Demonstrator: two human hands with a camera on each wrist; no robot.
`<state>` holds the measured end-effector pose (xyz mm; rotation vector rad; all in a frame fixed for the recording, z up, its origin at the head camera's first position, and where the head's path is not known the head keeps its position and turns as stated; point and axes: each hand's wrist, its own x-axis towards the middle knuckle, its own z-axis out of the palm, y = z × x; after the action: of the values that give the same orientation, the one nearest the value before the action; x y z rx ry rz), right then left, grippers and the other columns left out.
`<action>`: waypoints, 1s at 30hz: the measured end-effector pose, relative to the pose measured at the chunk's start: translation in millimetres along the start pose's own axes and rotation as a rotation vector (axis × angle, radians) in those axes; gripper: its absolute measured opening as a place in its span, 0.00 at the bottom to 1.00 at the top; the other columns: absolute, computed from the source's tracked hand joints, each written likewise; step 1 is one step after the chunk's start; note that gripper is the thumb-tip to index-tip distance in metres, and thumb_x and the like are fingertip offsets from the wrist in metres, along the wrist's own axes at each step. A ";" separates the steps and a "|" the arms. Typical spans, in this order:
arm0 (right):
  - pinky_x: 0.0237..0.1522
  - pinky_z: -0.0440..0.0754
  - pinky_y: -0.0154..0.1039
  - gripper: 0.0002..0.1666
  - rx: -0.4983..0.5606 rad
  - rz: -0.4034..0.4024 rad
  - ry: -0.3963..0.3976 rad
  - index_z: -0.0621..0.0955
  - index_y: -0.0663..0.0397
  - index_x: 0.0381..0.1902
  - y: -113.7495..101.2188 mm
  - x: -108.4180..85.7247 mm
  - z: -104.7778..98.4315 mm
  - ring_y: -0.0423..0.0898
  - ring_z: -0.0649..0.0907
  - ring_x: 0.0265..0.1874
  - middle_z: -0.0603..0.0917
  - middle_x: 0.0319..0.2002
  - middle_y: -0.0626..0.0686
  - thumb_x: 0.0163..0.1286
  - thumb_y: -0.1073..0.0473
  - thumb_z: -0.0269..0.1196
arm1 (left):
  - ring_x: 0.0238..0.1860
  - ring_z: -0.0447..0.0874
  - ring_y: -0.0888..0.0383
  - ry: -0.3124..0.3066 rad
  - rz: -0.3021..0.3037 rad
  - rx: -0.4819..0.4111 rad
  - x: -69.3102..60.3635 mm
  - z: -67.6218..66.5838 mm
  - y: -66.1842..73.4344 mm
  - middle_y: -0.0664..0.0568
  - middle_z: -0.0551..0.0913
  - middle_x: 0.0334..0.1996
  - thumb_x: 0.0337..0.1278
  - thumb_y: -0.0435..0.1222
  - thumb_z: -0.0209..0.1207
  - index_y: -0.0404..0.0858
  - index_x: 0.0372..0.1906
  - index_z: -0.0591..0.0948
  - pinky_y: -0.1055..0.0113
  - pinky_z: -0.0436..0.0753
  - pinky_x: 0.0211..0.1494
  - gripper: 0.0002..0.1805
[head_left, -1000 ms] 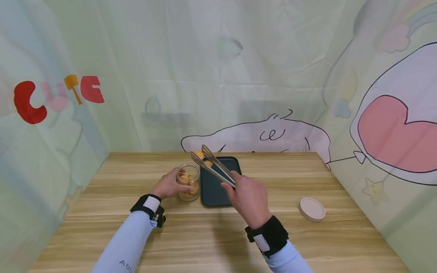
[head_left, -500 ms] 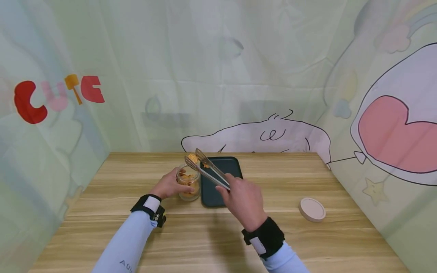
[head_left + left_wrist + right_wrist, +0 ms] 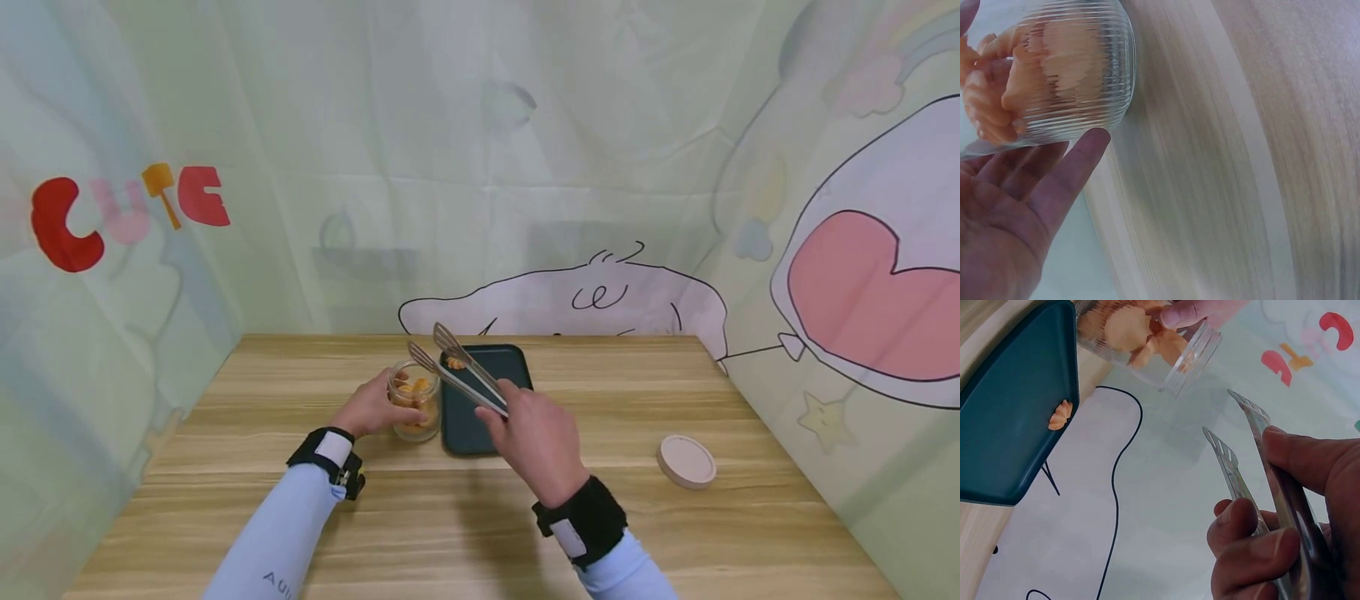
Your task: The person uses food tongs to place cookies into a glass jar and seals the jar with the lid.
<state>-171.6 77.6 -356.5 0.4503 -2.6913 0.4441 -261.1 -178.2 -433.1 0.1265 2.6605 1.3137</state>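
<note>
My left hand [image 3: 375, 406] grips a clear ribbed glass jar [image 3: 417, 427] standing on the table, thumb and fingers around its side. Orange-brown cookies [image 3: 1054, 62] fill part of the jar. In my right hand [image 3: 538, 437] is a pair of metal tongs [image 3: 468, 383], held above the dark tray. The tongs' slotted tips are spread apart with nothing between them, as the right wrist view [image 3: 1235, 425] also makes plain. One cookie [image 3: 1060, 415] lies on the dark blue-green tray [image 3: 480, 417], near its far left corner and partly behind the tongs in the head view.
A round pale pink lid [image 3: 686, 461] lies on the wooden table [image 3: 600, 533] to the right. Printed fabric walls [image 3: 480, 167] enclose the back and sides of the table. The tray stands close beside the jar's right side.
The tongs moved left to over the jar carrying a cookie, then parted. That cookie has left their tips and the jar's contents look higher. The left hand stays on the jar.
</note>
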 end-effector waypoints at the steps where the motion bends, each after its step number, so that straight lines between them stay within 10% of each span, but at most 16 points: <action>1: 0.11 0.60 0.33 0.22 0.002 0.000 0.001 0.82 0.57 0.46 0.2 0.3 -0.3 0.40 0.66 0.11 0.68 0.15 0.45 0.66 0.45 0.68 | 0.61 0.73 0.42 0.000 0.001 0.003 0.1 -0.3 -0.7 0.36 0.74 0.61 0.44 0.49 0.76 0.34 0.68 0.67 0.44 0.72 0.62 0.48; 30: 0.12 0.66 0.36 0.25 0.000 0.092 -0.023 0.83 0.60 0.51 21.3 12.0 5.4 0.42 0.73 0.15 0.79 0.21 0.50 0.66 0.46 0.69 | 0.60 0.73 0.42 0.008 0.017 0.012 2.0 0.1 -2.6 0.36 0.75 0.60 0.42 0.49 0.77 0.33 0.67 0.68 0.46 0.73 0.61 0.48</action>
<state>-191.7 91.9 -361.4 0.3346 -2.7422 0.4678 -263.0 -179.4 -435.4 0.1461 2.6796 1.3066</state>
